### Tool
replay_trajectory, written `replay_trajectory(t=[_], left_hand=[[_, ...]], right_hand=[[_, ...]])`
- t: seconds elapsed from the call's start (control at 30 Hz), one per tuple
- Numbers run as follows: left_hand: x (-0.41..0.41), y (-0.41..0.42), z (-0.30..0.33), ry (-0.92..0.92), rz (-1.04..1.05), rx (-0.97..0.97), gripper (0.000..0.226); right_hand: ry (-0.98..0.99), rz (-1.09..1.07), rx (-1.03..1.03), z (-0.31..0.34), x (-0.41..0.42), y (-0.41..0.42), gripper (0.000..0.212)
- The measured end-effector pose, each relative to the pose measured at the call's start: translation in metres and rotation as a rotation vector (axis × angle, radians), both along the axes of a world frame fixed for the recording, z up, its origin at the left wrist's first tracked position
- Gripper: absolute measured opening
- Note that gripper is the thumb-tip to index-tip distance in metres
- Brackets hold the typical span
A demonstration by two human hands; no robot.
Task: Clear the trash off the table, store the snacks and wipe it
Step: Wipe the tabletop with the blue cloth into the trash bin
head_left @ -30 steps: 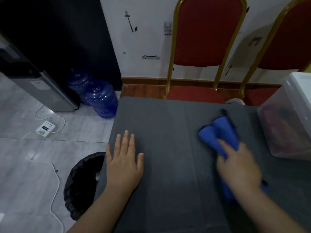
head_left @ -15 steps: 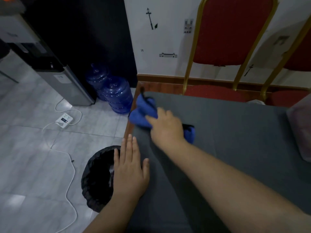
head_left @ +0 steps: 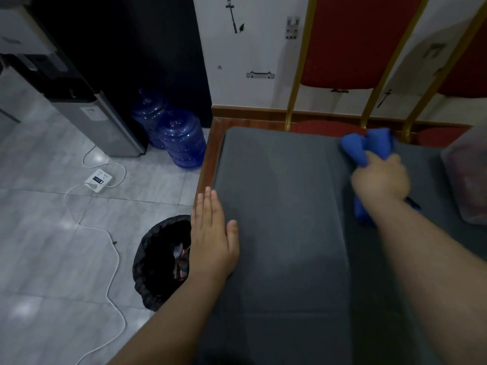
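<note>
Left hand (head_left: 212,241): flat on the grey table cover (head_left: 284,219), palm down, fingers straight and together, thumb spread to the right; holds nothing.
Left fingertips: at the cover's left border, touching or just over the wooden table edge (head_left: 207,156); the little-finger side overhangs the floor side.
Right hand (head_left: 380,180): blurred; rests on the blue cloth (head_left: 369,146), fingers bent over it. Whether they clamp it or only press it down cannot be told.
Cloth position: bunched ahead of the right fingers near the far edge of the table, with a second part showing behind the wrist; it lies on the cover.
Open room: between the two hands a wide bare stretch of cover, running from the far edge to the near edge of view.
Right of right fingers: a clear plastic box (head_left: 466,177), near but apart from the hand, cut off by the frame.
Beyond right fingers: two red chairs (head_left: 340,43) with gold frames, seats just past the far table edge.
Left of left fingers: one black trash bin (head_left: 155,262) on the floor, against the table side, a fork visible inside.
Floor, further left: two blue water jugs (head_left: 181,138), one white power strip (head_left: 98,179) with cord, one water dispenser (head_left: 92,111).
</note>
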State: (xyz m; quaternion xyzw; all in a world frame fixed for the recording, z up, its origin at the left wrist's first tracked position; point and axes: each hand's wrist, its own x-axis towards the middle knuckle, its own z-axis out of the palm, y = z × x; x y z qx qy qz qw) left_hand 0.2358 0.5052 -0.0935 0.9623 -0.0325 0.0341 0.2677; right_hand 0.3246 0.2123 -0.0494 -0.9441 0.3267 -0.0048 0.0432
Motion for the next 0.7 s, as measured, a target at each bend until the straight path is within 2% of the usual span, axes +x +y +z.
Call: replay_trajectory(t=[0.1, 0.23, 0.33, 0.37, 0.43, 0.6, 0.7], left_hand=[[-0.002, 0.002, 0.0, -0.028, 0.002, -0.056, 0.066], [-0.007, 0.014, 0.003, -0.1, 0.095, -0.148, 0.07], [-0.015, 0.018, 0.011, -0.11, 0.113, -0.146, 0.073], [-0.019, 0.015, 0.015, -0.102, 0.088, -0.131, 0.073], [-0.022, 0.001, 0.023, -0.086, 0.025, -0.085, 0.075], [-0.032, -0.06, 0.026, 0.071, -0.18, 0.025, 0.079], [-0.035, -0.096, 0.027, 0.142, -0.32, 0.123, 0.069]], right_hand=[[-0.041, 0.327, 0.01, -0.004, 0.01, 0.068, 0.029], [-0.055, 0.853, 0.063, -0.004, -0.053, 0.158, 0.033], [-0.029, 1.087, 0.127, -0.003, -0.121, 0.161, 0.035], [-0.004, 1.098, 0.119, -0.006, -0.139, 0.147, 0.037], [0.001, 0.965, 0.129, -0.007, -0.158, 0.104, 0.043], [-0.076, 0.235, 0.024, -0.005, -0.173, -0.041, 0.041], [-0.054, -0.018, 0.054, 0.002, -0.175, -0.076, 0.035]])
